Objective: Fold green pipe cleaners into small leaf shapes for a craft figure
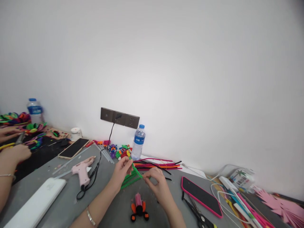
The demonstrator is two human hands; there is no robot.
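Between my two hands runs a green pipe cleaner (pixel 137 172). My left hand (pixel 123 169) pinches its upper left end, while the fingertips of my right hand (pixel 155 179) close on the other end. More green pipe cleaners (pixel 129 183) lie on the grey table behind and below my left hand. Nearer to me, below both hands, rests a small pipe-cleaner figure (pixel 139 207) with a pink body, orange parts and black feet. Black, red and orange pipe cleaners (pixel 163 166) are spread out behind my right hand.
Left of my arm are a pink glue gun (pixel 82 171) with a black cord and a long white case (pixel 35 202). A water bottle (pixel 138 144) stands near the wall. To the right lie a pink-edged phone (pixel 201 195) and scissors (pixel 198 213). A co-worker's hands (pixel 15 155) hold scissors at far left.
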